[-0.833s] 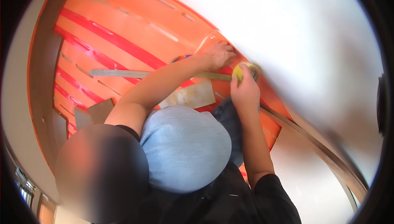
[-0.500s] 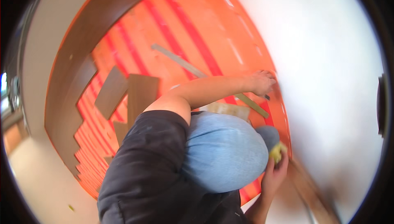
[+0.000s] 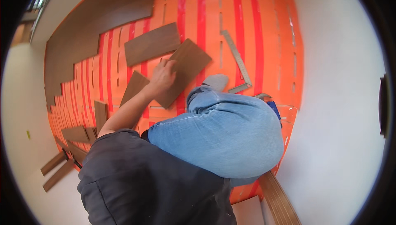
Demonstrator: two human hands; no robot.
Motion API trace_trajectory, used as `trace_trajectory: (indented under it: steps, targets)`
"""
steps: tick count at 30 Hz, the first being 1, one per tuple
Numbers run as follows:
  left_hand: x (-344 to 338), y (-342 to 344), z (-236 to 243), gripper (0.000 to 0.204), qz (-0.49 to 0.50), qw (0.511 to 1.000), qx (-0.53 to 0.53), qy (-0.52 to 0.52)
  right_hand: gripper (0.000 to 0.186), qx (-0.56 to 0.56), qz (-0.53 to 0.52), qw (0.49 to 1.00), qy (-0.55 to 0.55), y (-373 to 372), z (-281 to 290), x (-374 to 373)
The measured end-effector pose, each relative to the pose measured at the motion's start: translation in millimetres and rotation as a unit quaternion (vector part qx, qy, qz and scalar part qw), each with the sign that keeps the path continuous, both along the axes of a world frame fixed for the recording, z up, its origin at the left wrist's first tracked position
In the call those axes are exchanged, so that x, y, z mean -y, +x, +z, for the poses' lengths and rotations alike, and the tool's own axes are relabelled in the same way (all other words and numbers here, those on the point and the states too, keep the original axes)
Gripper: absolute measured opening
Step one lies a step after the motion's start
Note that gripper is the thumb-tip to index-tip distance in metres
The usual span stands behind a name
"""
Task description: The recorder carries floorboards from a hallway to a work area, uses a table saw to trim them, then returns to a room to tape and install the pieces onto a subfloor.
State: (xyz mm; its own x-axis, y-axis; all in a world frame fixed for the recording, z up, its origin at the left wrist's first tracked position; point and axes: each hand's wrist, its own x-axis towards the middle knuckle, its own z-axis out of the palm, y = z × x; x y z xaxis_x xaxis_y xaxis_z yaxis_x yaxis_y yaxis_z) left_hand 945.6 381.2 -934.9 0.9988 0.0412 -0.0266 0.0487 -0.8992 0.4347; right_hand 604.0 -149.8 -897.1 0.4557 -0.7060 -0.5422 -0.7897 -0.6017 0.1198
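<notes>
My left hand [image 3: 163,76] reaches out to the left, its curled fingers over the edge of a short brown floor plank [image 3: 187,66]. That plank lies at an angle on the orange underlay. Just beyond it rests another cut plank [image 3: 152,43], and a third plank piece [image 3: 135,87] lies partly behind my forearm. My right hand is out of sight. A metal square [image 3: 237,58] lies on the underlay past my grey-covered foot [image 3: 217,81]. Beside my knee, a blue object [image 3: 274,110] shows only in part.
Joined brown flooring [image 3: 111,10] steps along the far left side. More loose planks [image 3: 76,134] lie at the lower left. A white wall [image 3: 334,101] rises on my right, with long boards [image 3: 279,200] near its foot. Red strips cross the underlay [image 3: 210,23].
My left hand has gone from beside the right wall to the plank on the left. My right hand, which held something yellow, has left the view. The view has turned.
</notes>
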Motion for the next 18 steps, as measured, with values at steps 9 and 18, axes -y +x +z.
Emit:
trace_trajectory:
  steps: [9,18]
  targets:
    - [-35.1,-57.5,-31.6,0.097,0.154,0.97,-0.172,0.072,0.038,0.211,0.199,0.956,0.044,130.4,55.7,73.4]
    - [-50.8,-17.0,-68.6,0.118,0.128,0.969,-0.201,-0.067,0.055,-0.021,0.499,0.86,0.101,335.4,-46.3,-87.6]
